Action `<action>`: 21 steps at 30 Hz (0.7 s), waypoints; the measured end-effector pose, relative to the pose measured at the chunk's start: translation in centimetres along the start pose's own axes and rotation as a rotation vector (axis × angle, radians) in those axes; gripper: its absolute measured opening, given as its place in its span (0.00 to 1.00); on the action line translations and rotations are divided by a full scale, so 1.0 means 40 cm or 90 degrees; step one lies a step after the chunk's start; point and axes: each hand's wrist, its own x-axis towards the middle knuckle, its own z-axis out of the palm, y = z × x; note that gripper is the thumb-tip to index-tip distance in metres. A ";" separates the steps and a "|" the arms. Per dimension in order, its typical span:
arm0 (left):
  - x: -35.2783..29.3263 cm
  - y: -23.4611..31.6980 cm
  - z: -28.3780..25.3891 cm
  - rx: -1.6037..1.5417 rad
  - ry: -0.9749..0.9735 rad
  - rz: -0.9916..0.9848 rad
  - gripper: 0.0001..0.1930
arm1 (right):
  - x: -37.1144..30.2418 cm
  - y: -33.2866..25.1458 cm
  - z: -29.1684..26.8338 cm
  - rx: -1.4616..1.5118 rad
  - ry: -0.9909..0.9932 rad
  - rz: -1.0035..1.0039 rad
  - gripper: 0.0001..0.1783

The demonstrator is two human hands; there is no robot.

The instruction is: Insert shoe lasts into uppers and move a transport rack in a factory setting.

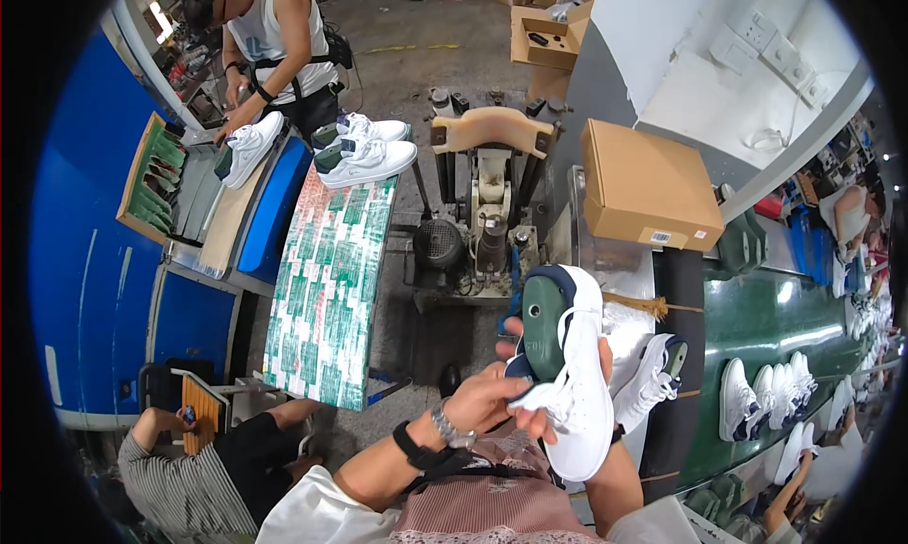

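Observation:
A white lace-up sneaker (588, 407) with a navy collar and a green shoe last (543, 328) inside is held up before my body, toe toward me. My left hand (490, 399), a watch on its wrist, grips the tongue and lace area with fingers closed. From behind, my right hand (605, 357) holds the shoe, mostly hidden by it, with only some finger parts showing at its edges. Just right of it, a second white sneaker (649, 385), also with a green last, rests on the bench.
Ahead stands a press machine (490, 180). A cardboard box (653, 184) sits to its right, near a green conveyor (757, 326) carrying several sneakers. Left, a patterned board (331, 289) bears two sneakers (367, 161). A co-worker (284, 52) stands beyond; another person (199, 468) sits lower left.

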 end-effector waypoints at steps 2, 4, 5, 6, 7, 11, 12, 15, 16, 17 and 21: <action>0.029 0.027 -0.115 0.073 0.108 -0.055 0.19 | 0.054 -0.029 0.057 0.039 -0.330 0.108 0.37; 0.109 0.141 -0.097 0.253 0.277 -0.068 0.22 | 0.123 -0.094 0.076 -0.173 -0.171 -0.112 0.37; 0.127 0.155 -0.124 0.355 0.429 -0.016 0.24 | 0.143 -0.108 0.100 -0.365 -0.018 -0.299 0.37; 0.142 0.161 -0.141 0.315 0.405 0.061 0.23 | 0.158 -0.104 0.169 -0.405 0.008 -0.361 0.37; 0.171 0.166 -0.174 0.277 0.379 0.141 0.23 | 0.193 -0.099 0.243 -0.446 0.028 -0.425 0.37; 0.308 0.169 -0.284 0.379 0.380 0.152 0.21 | 0.333 -0.150 0.315 -0.892 0.159 -0.556 0.43; 0.310 0.165 -0.303 0.301 0.391 0.154 0.21 | 0.344 -0.151 0.341 -0.924 0.186 -0.524 0.46; 0.306 0.119 -0.377 0.210 0.438 0.165 0.24 | 0.348 -0.106 0.403 -1.113 0.238 -0.534 0.55; 0.312 0.128 -0.334 0.189 0.383 0.080 0.23 | 0.372 -0.134 0.358 -1.215 0.324 -0.602 0.57; 0.324 0.106 -0.418 0.120 0.309 0.107 0.24 | 0.378 -0.110 0.424 -1.247 0.328 -0.526 0.55; 0.340 0.090 -0.312 -0.038 0.387 0.015 0.29 | 0.405 -0.144 0.478 -1.415 0.325 -0.409 0.49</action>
